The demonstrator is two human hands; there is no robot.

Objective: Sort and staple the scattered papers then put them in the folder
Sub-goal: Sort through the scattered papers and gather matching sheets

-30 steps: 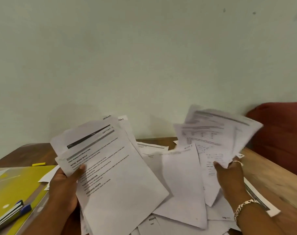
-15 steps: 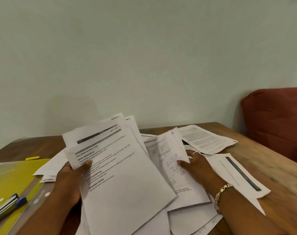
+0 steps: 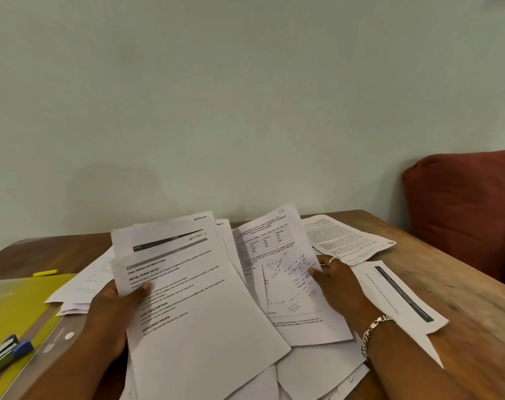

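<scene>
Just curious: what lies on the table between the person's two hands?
In the head view, overlapping printed papers fill the stretch between the left hand and the right hand.

Wooden bench (image 3: 462, 284), brown with visible grain, runs under everything and meets a pale, plain wall (image 3: 245, 96) on the far side of both grips. Dark red cushion (image 3: 462, 212) stands against that wall, well out beyond the right grip, past the bench's right edge. Out past the left grip: a small yellow highlighter (image 3: 45, 273) lies flat on the bench near the wall side, and a blue-capped marker (image 3: 22, 348) lies nearer the viewer, just beside a thin dark-edged item, too cropped to identify.
</scene>
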